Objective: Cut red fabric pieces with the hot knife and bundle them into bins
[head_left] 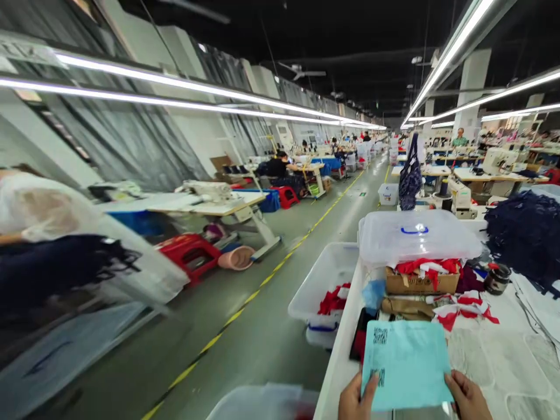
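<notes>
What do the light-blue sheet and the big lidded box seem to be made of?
The light-blue sheet looks like matte paper or thin card, with printed QR codes and an unglossy face. The lidded box looks like translucent moulded plastic: glossy, cloudy see-through walls.

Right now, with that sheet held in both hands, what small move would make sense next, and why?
Probably tilting the pale turquoise sheet closer to read it: the left hand and right hand hold it by its lower edges, and its two QR codes face up toward the person's view.
</notes>
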### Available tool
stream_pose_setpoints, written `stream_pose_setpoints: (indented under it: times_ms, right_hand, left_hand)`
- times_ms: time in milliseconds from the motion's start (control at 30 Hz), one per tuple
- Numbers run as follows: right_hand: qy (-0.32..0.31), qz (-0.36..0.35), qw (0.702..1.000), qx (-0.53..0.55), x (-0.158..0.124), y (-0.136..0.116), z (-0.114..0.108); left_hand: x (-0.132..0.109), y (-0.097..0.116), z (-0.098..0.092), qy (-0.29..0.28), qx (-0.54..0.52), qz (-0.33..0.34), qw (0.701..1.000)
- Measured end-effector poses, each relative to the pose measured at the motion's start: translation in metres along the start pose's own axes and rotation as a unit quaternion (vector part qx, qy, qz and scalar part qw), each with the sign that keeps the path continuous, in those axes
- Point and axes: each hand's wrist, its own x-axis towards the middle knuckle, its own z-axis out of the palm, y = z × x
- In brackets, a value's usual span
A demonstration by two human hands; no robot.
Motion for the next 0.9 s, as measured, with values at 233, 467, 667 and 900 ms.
stream_pose_setpoints:
  times_ms: [233, 467, 667, 900]
  right_hand:
    - [0.041, 0.071, 0.997, -0.007, -0.005, -0.028, -0.007]
    - [0.047, 0.055, 0.997, -0.019, 0.009, -0.023, 0.001]
    - [0.038, 0.024, 0.999, -0.026, 0.021, -0.021, 0.011]
    - [0.03, 0.005, 0.999, -0.043, 0.031, -0.02, 0.014]
  left_hand:
    - [-0.027, 0.027, -0.017, 0.002, -0.036, -0.088, 0.995]
    - [-0.047, 0.009, -0.024, -0.041, -0.04, -0.133, 0.989]
    - [-0.049, 0.004, -0.02, -0.058, -0.024, -0.13, 0.99]
    - [-0.048, 0.003, -0.018, -0.078, 0.008, -0.116, 0.99]
